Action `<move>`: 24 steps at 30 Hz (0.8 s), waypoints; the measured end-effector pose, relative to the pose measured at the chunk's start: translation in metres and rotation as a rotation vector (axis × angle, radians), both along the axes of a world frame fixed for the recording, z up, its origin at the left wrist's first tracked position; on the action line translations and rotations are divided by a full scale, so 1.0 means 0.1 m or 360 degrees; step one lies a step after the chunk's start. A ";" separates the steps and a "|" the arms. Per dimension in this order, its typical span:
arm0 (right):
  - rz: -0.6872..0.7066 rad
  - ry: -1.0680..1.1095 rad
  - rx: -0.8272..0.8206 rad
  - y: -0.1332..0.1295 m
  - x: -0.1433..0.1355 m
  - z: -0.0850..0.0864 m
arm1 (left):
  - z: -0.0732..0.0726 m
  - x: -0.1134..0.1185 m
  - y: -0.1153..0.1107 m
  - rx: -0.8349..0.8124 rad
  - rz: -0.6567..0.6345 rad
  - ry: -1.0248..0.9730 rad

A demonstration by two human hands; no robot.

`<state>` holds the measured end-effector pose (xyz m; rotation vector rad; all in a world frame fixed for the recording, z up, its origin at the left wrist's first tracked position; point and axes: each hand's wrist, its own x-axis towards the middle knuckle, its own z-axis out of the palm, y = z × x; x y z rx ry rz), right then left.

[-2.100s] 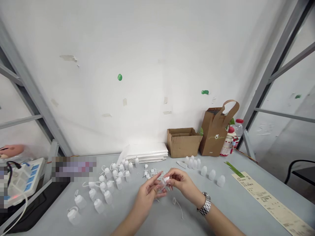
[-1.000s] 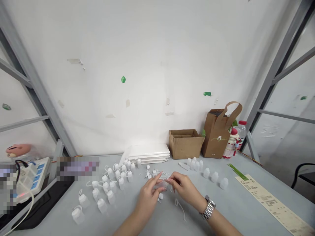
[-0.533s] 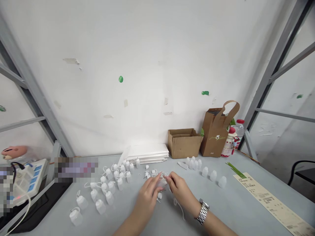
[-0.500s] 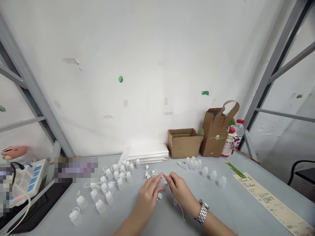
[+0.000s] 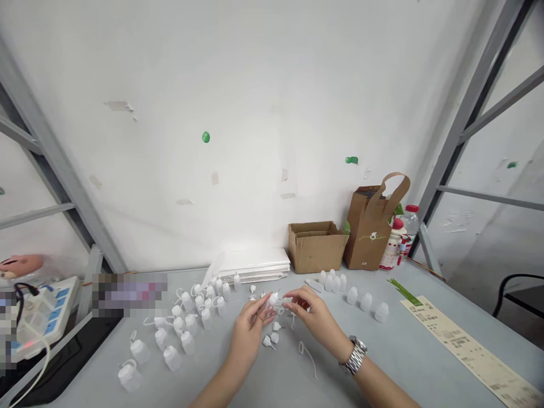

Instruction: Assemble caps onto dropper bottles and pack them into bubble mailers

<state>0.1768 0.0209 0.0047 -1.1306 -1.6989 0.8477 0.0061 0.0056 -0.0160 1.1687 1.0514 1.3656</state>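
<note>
My left hand (image 5: 249, 326) is closed around a small translucent squeeze bottle (image 5: 269, 306), held just above the table. The bottle has a white needle-tip cap (image 5: 275, 297) with a thin tip pointing up. Beside it, the fingers of my right hand (image 5: 312, 311) pinch a thin white strap (image 5: 292, 323), partly hidden by the fingertips. Below the hands lie several loose white needle-tip caps (image 5: 274, 338). Another looped white strap (image 5: 306, 356) rests on the table under my right wrist.
Several capped bottles (image 5: 172, 358) stand in groups at left. Uncapped bottles (image 5: 381, 312) stand at right. Behind are white flat packages (image 5: 255, 262), a cardboard box (image 5: 318, 254) and a brown paper bag (image 5: 365, 241). A power strip (image 5: 55, 314) lies far left; a long paper strip (image 5: 463, 345) at right.
My hands have moved slightly apart, so the bottle's needle-tip cap now shows between them. More of the loose caps and the strap on the table has come into view.
</note>
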 end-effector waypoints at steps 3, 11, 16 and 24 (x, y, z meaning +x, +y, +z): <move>-0.0016 -0.0043 -0.0005 0.01 -0.01 -0.01 | 0.04 0.00 0.00 -0.0095 0.0009 -0.0092; 0.0068 0.0024 -0.0038 0.00 0.00 0.04 | 0.10 -0.01 -0.01 -0.0280 -0.0018 -0.0235; 0.0067 0.0164 -0.0134 0.01 0.00 0.05 | 0.17 0.01 -0.04 -0.0442 -0.0174 -0.0500; -0.0002 0.0416 -0.0337 0.00 0.02 0.13 | 0.18 0.01 -0.07 -0.0478 -0.0366 -0.0598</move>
